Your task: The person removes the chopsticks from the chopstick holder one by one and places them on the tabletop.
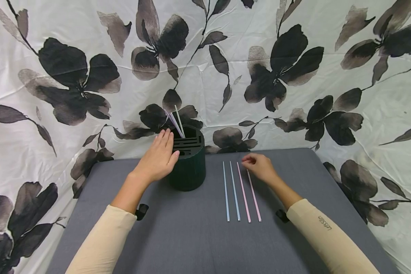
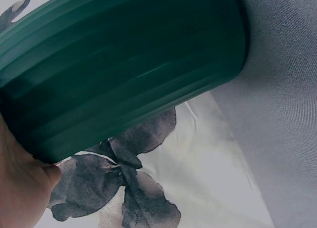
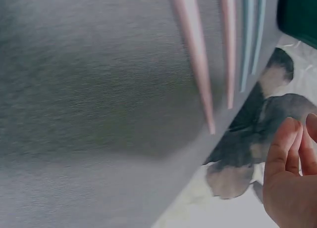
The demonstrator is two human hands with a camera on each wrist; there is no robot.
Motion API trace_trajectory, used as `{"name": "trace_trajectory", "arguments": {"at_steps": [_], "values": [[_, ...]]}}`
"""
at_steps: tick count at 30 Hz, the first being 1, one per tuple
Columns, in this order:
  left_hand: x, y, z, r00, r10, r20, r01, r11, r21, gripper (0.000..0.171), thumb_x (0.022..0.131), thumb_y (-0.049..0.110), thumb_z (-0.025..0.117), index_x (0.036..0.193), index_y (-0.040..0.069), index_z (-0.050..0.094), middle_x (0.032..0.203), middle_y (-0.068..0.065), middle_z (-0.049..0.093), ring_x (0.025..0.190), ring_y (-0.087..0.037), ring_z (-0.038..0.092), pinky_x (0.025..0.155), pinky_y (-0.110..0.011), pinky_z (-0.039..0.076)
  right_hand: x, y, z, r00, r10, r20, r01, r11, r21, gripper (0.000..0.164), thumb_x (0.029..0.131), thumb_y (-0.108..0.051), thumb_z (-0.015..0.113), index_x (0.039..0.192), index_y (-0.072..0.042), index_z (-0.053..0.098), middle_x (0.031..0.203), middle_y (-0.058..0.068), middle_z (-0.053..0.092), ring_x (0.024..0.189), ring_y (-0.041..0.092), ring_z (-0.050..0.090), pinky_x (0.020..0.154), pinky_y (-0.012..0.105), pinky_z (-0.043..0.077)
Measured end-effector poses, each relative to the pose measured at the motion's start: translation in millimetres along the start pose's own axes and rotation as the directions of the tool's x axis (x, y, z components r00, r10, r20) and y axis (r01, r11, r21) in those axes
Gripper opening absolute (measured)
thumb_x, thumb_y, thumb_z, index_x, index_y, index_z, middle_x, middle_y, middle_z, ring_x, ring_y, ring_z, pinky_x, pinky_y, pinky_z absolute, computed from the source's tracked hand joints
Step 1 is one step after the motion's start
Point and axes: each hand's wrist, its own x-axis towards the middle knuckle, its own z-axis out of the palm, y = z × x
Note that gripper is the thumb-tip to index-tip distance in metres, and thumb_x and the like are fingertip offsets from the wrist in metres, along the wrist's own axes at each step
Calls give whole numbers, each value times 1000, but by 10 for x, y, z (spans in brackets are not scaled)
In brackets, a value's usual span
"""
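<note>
A dark green slotted holder (image 1: 188, 163) stands on the grey table (image 1: 191, 243) with a few pale straws (image 1: 176, 122) sticking up from its far side. My left hand (image 1: 169, 146) rests against the holder's left side with straight fingers. Its thumb (image 2: 34, 186) touches the ribbed green wall (image 2: 129, 65). Two blue straws (image 1: 230, 192) and two pink straws (image 1: 249, 194) lie side by side to the right of the holder. My right hand (image 1: 248, 160) hovers at the far end of the pink straws (image 3: 198, 60). Its fingers (image 3: 285, 154) are loosely bent and hold nothing.
A white cloth with black flowers (image 1: 294, 76) hangs close behind and around the table. The table's back edge runs just behind the holder. Bare grey surface lies in front of the straws and on both sides.
</note>
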Motion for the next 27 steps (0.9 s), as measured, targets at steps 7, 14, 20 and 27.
{"name": "trace_trajectory", "arguments": {"at_steps": [7, 14, 20, 27], "values": [[-6, -12, -17, 1000, 6, 11, -6, 1000, -9, 71, 110, 38, 32, 160, -10, 20, 170, -28, 16, 160, -42, 9, 129, -57, 14, 30, -339, -21, 999, -35, 4, 35, 999, 36, 19, 95, -23, 75, 108, -9, 77, 96, 5, 78, 83, 15, 70, 71, 29, 53], [-4, -11, -32, 1000, 8, 4, -8, 1000, -12, 70, 110, 38, 32, 160, -10, 20, 169, -27, 17, 159, -43, 11, 129, -57, 15, 200, -737, -38, 995, -101, 20, 96, 977, 189, 16, 98, -18, 72, 109, -7, 77, 96, 11, 78, 85, 21, 74, 71, 26, 60], [9, -16, -28, 1000, 3, 2, -3, 1000, -21, 71, 109, 38, 33, 161, -9, 19, 170, -27, 17, 160, -42, 11, 129, -55, 13, 451, -1121, -48, 992, -118, 47, 102, 959, 266, 20, 98, -21, 72, 112, -7, 77, 103, 13, 78, 94, 30, 75, 80, 34, 62], [21, -17, -24, 1000, 0, -3, 0, 1000, -14, 71, 109, 38, 35, 160, -9, 22, 169, -27, 19, 159, -42, 12, 129, -56, 16, 740, -1525, -61, 984, -169, 61, 144, 945, 294, 26, 99, -24, 71, 118, -7, 75, 109, 12, 77, 100, 31, 74, 84, 38, 61]]}}
